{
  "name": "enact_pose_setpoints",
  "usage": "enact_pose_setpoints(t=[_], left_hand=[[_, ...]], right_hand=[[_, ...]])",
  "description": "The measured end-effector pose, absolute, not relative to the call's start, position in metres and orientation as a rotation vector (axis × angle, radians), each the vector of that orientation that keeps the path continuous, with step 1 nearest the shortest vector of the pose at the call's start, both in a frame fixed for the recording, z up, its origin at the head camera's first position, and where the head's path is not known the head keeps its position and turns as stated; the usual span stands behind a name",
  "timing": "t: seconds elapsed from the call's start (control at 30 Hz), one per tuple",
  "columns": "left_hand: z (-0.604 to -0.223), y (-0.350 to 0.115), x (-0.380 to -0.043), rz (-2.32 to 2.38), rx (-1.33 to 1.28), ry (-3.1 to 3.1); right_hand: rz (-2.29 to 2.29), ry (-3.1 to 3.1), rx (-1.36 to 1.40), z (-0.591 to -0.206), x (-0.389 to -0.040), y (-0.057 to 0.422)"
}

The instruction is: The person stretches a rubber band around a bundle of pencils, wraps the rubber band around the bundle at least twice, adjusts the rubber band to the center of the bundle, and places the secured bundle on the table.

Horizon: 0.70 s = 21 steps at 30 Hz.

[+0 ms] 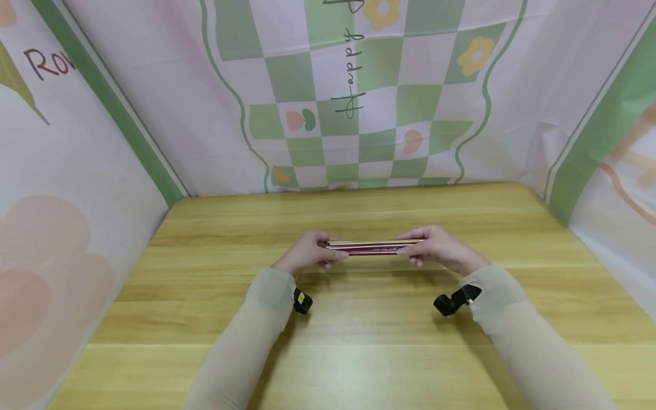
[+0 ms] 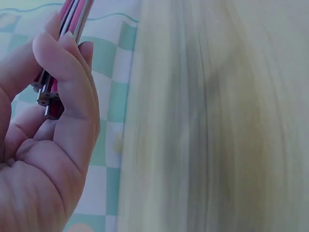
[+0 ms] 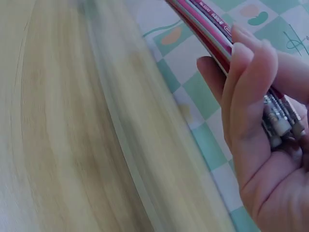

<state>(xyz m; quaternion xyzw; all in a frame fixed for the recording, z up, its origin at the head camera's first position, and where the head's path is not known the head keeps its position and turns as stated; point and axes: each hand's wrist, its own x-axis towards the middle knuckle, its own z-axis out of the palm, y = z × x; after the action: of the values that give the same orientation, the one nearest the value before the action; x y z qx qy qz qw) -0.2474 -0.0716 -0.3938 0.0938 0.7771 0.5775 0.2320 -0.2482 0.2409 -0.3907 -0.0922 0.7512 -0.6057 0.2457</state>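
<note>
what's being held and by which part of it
A bundle of pencils: the left hand grips near the plain ends, the right hand near the eraser ends.

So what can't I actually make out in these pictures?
- Head: how many pencils there are; they overlap, and the left hand and right hand cover their ends.
- Left wrist: the pencils' far ends, cut off by the top edge.
- Left wrist: the table's fine grain, blurred.
- Head: what follows "Happy" on the cloth, cut off above.

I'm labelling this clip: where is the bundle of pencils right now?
In the head view, the pencil bundle is just right of centre, above the wooden table, held between the left hand and right hand.
</note>
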Motion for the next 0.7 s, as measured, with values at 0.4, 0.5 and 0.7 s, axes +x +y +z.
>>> enact_pose_setpoints(t=[0.4,0.5,0.7], left_hand=[[-0.393,-0.058,-0.245,1.826,0.111,1.953],[-0.393,-0.055,-0.244,1.871,0.093,1.918],[-0.393,-0.051,-0.241,1.898,0.086,1.892]], right_hand=[[-1.931,1.830,-0.226,-0.392,-0.244,0.228],[-1.956,1.806,-0.218,-0.393,-0.244,0.224],[-2.015,1.751,-0.199,-0.396,-0.242,0.216]])
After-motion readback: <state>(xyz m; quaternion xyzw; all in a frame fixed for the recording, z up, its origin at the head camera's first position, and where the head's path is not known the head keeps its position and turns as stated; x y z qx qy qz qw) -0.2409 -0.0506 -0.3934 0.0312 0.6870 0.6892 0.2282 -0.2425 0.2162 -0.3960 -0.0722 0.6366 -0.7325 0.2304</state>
